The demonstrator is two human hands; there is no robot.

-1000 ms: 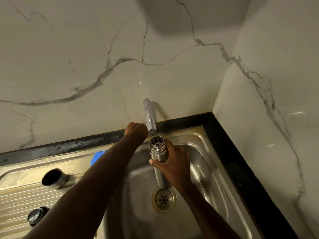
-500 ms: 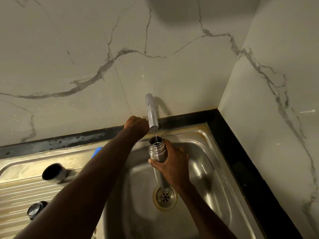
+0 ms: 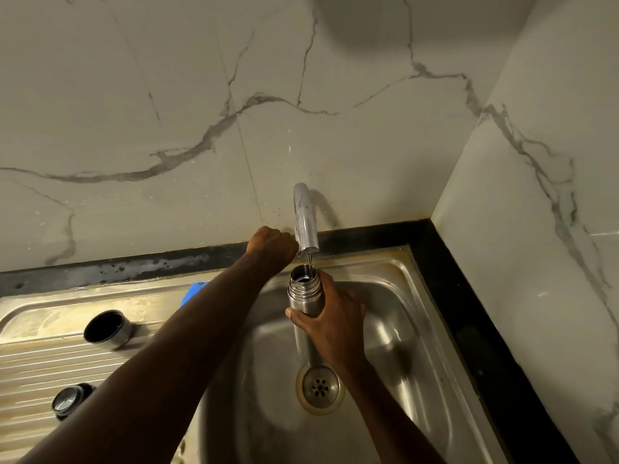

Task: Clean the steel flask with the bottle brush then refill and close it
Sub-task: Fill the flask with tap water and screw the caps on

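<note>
At frame centre the right hand (image 3: 330, 316) grips the open flask (image 3: 303, 291) upright over the sink (image 3: 395, 329), its mouth under the tap (image 3: 304, 219), as it did a second ago. A thin stream still falls into it. The left hand (image 3: 273, 244) stays curled beside the tap; what it holds cannot be told. The view has tilted up slightly, so everything sits lower. A cup (image 3: 107, 329) and cap (image 3: 68, 400) lie at lower left.
</note>
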